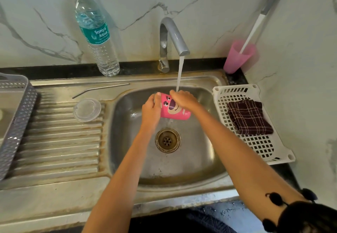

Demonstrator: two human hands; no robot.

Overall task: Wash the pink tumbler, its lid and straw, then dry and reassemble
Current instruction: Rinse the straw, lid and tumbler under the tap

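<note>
The pink tumbler [171, 107] with a bear face lies on its side over the sink basin [197, 159], under the running water from the tap [173, 34]. My left hand [151, 108] grips its open end. My right hand [183, 98] curls over the top of its body, where the stream lands. The clear lid [87, 109] lies flat on the ribbed drainboard. The metal straw [100, 89] lies behind the lid, along the sink's back ledge.
A water bottle [94, 32] stands behind the sink at the left. A grey basket [16, 119] sits at the far left. At the right, a white tray [262, 147] holds a folded checked cloth [249, 117]. A pink cup [237, 57] with a white stick stands in the corner.
</note>
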